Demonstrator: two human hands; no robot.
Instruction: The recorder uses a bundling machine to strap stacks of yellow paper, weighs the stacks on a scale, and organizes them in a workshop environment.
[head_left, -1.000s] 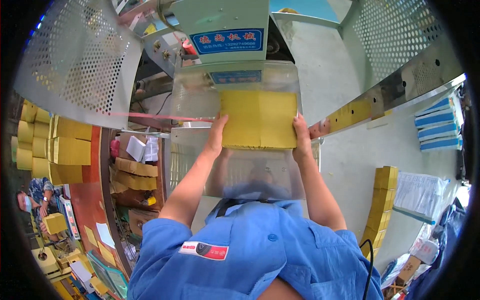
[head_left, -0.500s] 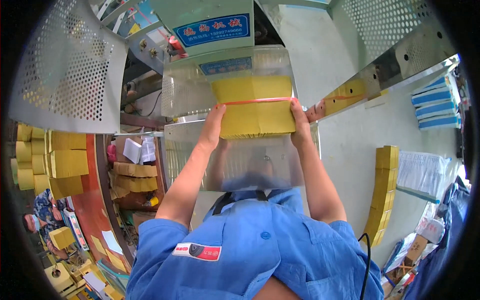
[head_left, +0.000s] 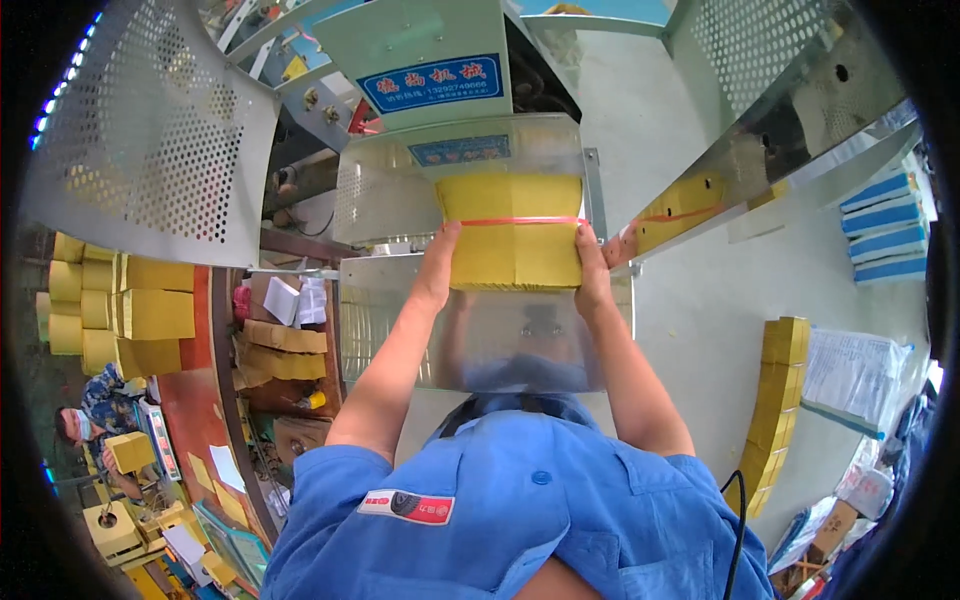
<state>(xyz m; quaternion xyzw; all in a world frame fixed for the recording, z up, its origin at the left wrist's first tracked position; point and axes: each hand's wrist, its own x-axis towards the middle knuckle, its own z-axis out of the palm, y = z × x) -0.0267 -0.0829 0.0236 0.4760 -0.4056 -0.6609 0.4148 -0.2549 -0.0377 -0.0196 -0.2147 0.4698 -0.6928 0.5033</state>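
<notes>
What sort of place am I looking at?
Probably a small factory workshop handling paper goods: there's a pale-green machine with a steel worktop, a red-banded yellow bundle and similar yellow stacks at left.

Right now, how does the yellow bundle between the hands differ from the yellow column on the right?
The yellow bundle is one wide block; the yellow column is long and narrow, made of several blocks. The bundle plainly shows a red band across it; on the column I cannot make one out. The left hand and right hand hold the bundle's sides; no hand touches the column. Both are yellow.
</notes>
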